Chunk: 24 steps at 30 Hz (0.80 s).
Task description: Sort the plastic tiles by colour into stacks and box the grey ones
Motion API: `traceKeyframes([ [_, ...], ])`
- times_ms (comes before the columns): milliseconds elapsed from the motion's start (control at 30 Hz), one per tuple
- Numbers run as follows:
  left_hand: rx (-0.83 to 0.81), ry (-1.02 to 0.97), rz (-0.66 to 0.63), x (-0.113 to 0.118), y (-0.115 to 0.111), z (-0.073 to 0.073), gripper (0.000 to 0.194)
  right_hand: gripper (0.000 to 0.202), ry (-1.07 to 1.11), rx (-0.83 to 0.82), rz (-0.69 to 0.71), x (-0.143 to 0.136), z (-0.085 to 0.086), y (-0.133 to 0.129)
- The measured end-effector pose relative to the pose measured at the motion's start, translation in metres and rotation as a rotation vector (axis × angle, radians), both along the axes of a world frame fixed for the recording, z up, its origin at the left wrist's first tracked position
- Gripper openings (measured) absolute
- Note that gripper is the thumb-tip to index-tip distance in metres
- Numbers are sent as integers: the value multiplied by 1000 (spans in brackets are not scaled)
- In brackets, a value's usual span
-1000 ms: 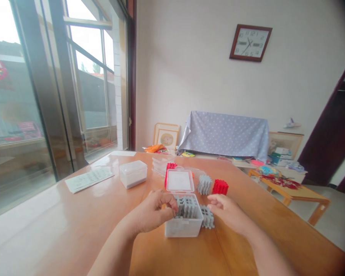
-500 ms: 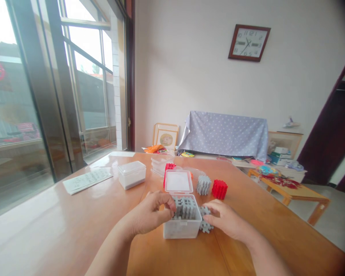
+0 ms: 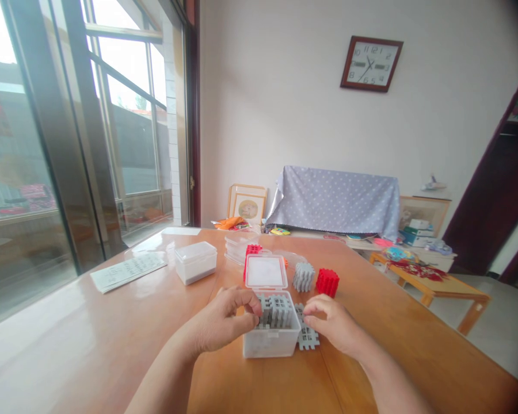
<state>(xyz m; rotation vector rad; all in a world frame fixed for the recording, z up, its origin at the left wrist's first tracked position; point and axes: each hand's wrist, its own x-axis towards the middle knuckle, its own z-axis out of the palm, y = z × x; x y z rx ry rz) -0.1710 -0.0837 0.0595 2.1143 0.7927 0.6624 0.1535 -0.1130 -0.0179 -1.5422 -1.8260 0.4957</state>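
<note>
A small clear plastic box [image 3: 270,342] with its hinged lid [image 3: 265,271] standing open sits on the wooden table [image 3: 112,339]. Grey interlocking pieces [image 3: 275,310] fill it upright. My left hand [image 3: 222,322] is curled at the box's left rim, fingertips on the grey pieces. My right hand [image 3: 332,325] grips a loose grey piece [image 3: 306,336] lying just right of the box. Behind the box stand a grey cube [image 3: 304,277] and a red cube [image 3: 327,282] of joined pieces.
A closed clear box [image 3: 195,261] and a printed paper sheet [image 3: 127,270] lie to the left. More clear containers [image 3: 240,246] and red pieces [image 3: 253,250] sit behind the open lid. A low wooden side table [image 3: 440,287] stands off to the right.
My right hand moved down and left onto the loose grey piece beside the box and closed on it. My left hand stayed at the box's rim.
</note>
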Motion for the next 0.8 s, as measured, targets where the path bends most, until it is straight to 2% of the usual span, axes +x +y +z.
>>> traceKeyframes([
  [167,-6,-7,-6,0,0,0,12,16,-32,-14,-106,3,4,-6],
  [333,7,-11,-5,0,2,-4,12,25,-87,-204,-126,8,8,-19],
  [467,12,-14,-9,0,3,-5,14,28,-112,-284,-151,3,6,-24],
  [667,-18,-39,-38,-1,3,-7,14,15,-107,-263,-157,-2,4,-25],
  [800,-14,-53,-43,0,4,-8,14,29,-122,-224,-208,-3,1,-25],
])
